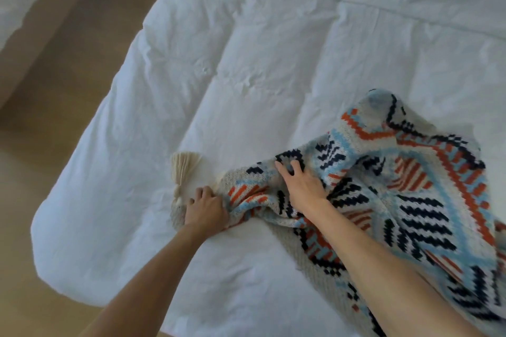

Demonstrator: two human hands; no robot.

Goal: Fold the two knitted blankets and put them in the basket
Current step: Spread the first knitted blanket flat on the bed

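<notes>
- Left hand [206, 208] is clutching the blanket [410, 172] corner beside its tassel [183, 169].
- Right hand [301, 183] is seemingly bunching fabric in a narrow grip.
- Spreading is underway; next, pulling corners flat for folding.

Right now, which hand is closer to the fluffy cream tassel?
Left. The left hand grips a corner of the knitted blanket, right beside the cream tassel and almost at its knot. The right hand is on the blanket, farther to the right.
</notes>
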